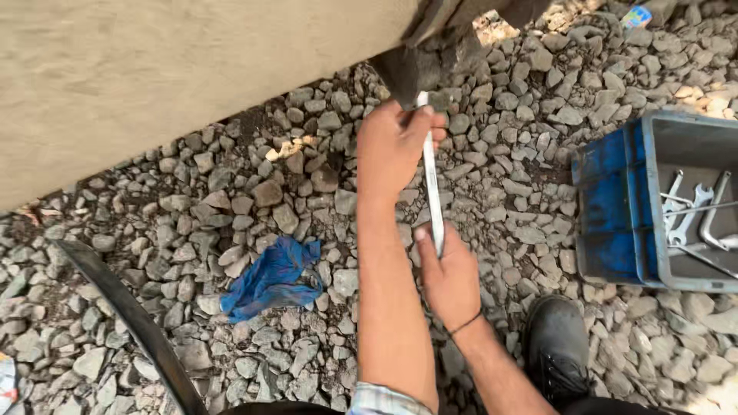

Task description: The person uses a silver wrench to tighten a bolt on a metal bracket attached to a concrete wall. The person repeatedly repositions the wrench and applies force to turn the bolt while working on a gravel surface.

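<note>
- Both hands hold one long silver spanner (433, 184).
- Left hand (393, 146) is up top, fingers shut round the spanner's far end, right by the dark metal part (411, 69) under the big tan wall (154, 77). Looks like it steers the head there.
- Right hand (450, 280) is at the near end, fingers curled on it w/ thumb pressed on top, prob. for push.
- Spanner's tip is hidden by the dark part, can't tell what it grips.
- Grey stones (231, 207) all over the ground.
- Blue rag (270, 278) lies left of the arms.
- Blue tool tray (615, 215) w/ more spanners (692, 211) sits to the right.
- Black boot (557, 346) near right wrist.
- Dark curved bar (131, 315) bottom left, well apart.
</note>
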Tool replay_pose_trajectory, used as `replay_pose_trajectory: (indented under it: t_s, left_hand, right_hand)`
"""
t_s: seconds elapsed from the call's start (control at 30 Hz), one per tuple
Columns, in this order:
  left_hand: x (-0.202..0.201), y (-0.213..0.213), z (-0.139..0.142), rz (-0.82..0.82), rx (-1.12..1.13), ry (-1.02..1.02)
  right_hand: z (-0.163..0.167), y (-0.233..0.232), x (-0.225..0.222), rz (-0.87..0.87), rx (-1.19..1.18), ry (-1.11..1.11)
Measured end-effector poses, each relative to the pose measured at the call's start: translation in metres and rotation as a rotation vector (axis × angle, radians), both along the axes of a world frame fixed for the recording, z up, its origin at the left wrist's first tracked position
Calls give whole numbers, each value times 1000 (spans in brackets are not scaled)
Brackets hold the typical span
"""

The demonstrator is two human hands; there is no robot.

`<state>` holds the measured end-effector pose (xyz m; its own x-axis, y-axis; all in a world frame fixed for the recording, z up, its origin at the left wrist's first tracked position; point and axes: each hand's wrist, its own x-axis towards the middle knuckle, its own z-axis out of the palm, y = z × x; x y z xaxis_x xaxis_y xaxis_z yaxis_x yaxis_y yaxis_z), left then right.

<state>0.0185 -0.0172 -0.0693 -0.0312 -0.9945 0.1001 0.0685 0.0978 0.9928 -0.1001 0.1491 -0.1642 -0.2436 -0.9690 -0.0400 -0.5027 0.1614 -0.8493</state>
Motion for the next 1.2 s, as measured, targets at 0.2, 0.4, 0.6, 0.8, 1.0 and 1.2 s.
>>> replay_pose_trajectory:
  t_s: [0.2,0.4,0.6,0.8,1.0,1.2]
  left_hand:
    - [-63,1,-13,90,-86,359]
    - [-91,0,-9,152,-83,573]
    - [-68,3,-21,11,-123,613]
    - [-26,13,6,-141,-13,395]
    - [-36,22,-7,82,154,425]
    - [-70,-6,-29,-3,-70,515]
  right_hand:
    - [60,-72,-92,-127,-419,815]
    - [40,-162,-178,-128,-519,780]
    - [85,-94,-117,-5,-537,492]
    - [108,-1,23,-72,-53,-3]
    - [8,12,-42,-116,-24,181]
    - [12,-108,-157,-100,-466,863]
